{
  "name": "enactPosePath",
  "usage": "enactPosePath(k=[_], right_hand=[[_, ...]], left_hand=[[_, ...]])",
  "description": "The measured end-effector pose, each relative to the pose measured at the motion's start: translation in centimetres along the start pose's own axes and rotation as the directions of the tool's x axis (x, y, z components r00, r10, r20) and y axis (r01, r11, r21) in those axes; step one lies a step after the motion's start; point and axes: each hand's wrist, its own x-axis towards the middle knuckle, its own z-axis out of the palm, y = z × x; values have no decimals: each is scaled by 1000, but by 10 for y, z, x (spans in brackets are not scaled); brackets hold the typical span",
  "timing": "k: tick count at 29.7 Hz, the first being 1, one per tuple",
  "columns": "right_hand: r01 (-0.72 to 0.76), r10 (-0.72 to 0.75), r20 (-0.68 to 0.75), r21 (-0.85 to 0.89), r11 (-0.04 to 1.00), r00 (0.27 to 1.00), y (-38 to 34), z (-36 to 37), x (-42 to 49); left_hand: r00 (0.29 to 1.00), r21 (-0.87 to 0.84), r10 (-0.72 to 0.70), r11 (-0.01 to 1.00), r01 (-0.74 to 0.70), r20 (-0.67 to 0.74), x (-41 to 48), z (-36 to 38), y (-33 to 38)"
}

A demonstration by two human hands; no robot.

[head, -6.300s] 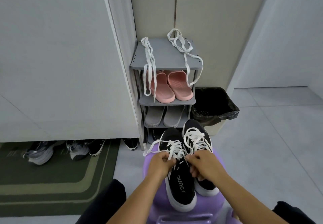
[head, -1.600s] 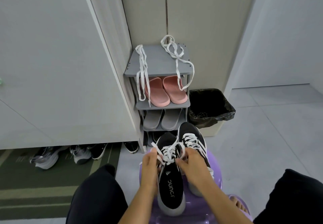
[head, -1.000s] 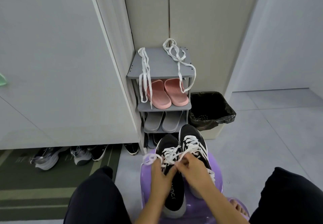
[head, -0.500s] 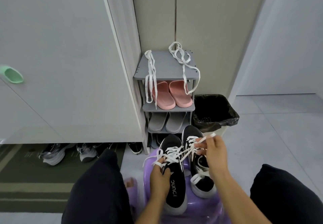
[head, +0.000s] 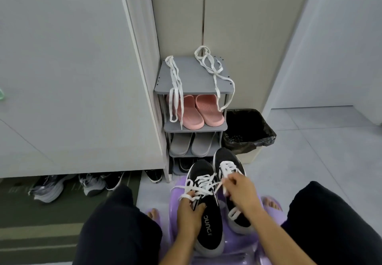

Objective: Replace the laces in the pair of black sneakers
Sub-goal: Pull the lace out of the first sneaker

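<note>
Left hand (head: 189,213) and right hand (head: 240,190) each pinched white laces (head: 202,182) on black sneakers (head: 208,221); beyond them, a bag-lined bin (head: 267,137), contents unclear

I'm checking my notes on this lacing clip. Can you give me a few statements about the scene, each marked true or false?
1. The left sneaker and right sneaker stand on the purple stool. True.
2. The pink slippers sit on the rack's top shelf. False: loose laces lie there, and the slippers are one shelf lower.
3. The right hand pinches a lace. True.
4. The bin stands left of the rack. False: it stands to its right.
5. The left hand rests idle on a knee. False: it holds a lace at the left sneaker.
</note>
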Motion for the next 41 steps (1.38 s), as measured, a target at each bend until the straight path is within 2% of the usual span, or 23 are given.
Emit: enactPosePath(k=[3,5,6,7,10,12,14,18,20,21,23,25,28,31,34,36,39,41], right_hand=[[-12,86,-163,408,913,983,-18,-46,14],[34,82,-197,521,853,977,-30,-70,18],[29,68,-160,539,842,985,-34,-74,18],[2,54,-96,502,865,994,-36,-72,15],[-70,63,45,174,982,997,-18,-39,-4],[-107,98,153,49,993,983,-5,-10,-17],[-84,98,193,-79,993,976,4,14,-21],[-112,116,84,-46,993,990,6,34,-13],[-78,80,18,-113,991,997,11,39,-13],[-58,58,-7,-147,987,998,14,41,-14],[-27,21,-44,-150,988,999,18,42,-17],[-13,8,-57,-84,996,998,20,43,-19],[-5,6,-61,16,1000,998,20,45,-25],[-16,20,-69,53,998,997,19,47,-29],[-28,39,-107,100,995,994,15,47,-30],[-36,61,-115,201,979,991,5,40,-25],[11,110,-171,582,813,979,-23,10,-12],[107,83,-251,658,745,965,-40,-15,-3]], left_hand=[[1000,-42,-9,999,8,-27,-1,2,-1],[998,-60,-6,998,3,-63,-4,4,-1],[997,-78,-8,997,2,-77,-4,6,-1],[996,-102,-20,995,10,-92,-5,7,0],[983,-179,-35,984,2,-183,-6,8,3],[981,-129,-4,991,-21,-193,-4,6,-1],[988,-102,-28,995,13,-152,-4,5,0],[989,-117,-55,992,38,-139,1,-1,2],[991,-126,-60,991,45,-118,2,-1,6],[988,-182,-71,982,46,-135,3,-3,10],[977,-406,-109,913,26,-182,4,-10,28],[976,-574,-97,818,-33,-194,6,-21,50],[971,-600,-85,797,-67,-222,9,-36,53],[987,-478,-105,877,33,-123,0,-27,30],[997,-217,0,976,-17,-78,0,-13,19],[998,-138,25,990,-33,-61,4,-10,20],[994,-172,-38,985,19,-104,3,-10,20],[989,-209,-78,977,51,-125,0,-9,20]])
